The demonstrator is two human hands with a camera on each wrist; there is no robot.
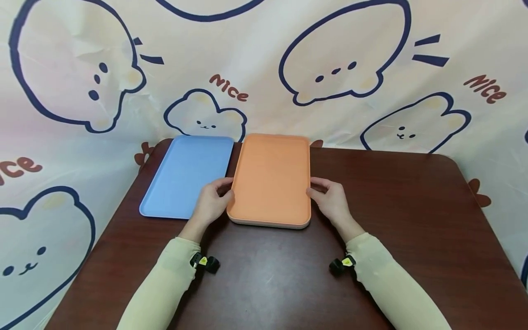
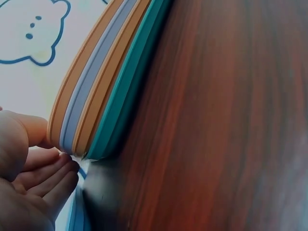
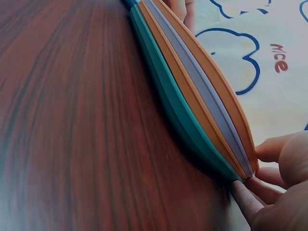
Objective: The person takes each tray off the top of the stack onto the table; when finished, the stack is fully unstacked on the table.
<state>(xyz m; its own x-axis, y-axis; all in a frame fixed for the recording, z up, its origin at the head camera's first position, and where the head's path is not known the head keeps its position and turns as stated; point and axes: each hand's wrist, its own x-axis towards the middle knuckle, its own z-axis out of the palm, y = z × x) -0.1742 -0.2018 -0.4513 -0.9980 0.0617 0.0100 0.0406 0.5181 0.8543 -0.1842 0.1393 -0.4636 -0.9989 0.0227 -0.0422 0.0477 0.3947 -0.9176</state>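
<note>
I grip the orange-topped tray stack (image 1: 272, 178) between left hand (image 1: 209, 201) and right hand (image 1: 333, 201), just right of the desk's (image 1: 392, 206) blue tray (image 1: 187, 178); even pressure should stop layers sliding.

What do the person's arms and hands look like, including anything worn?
The left sleeve and right sleeve are pale yellow-green. Each bears a small black device with a yellow label. The left hand and right hand wear no gloves.
</note>
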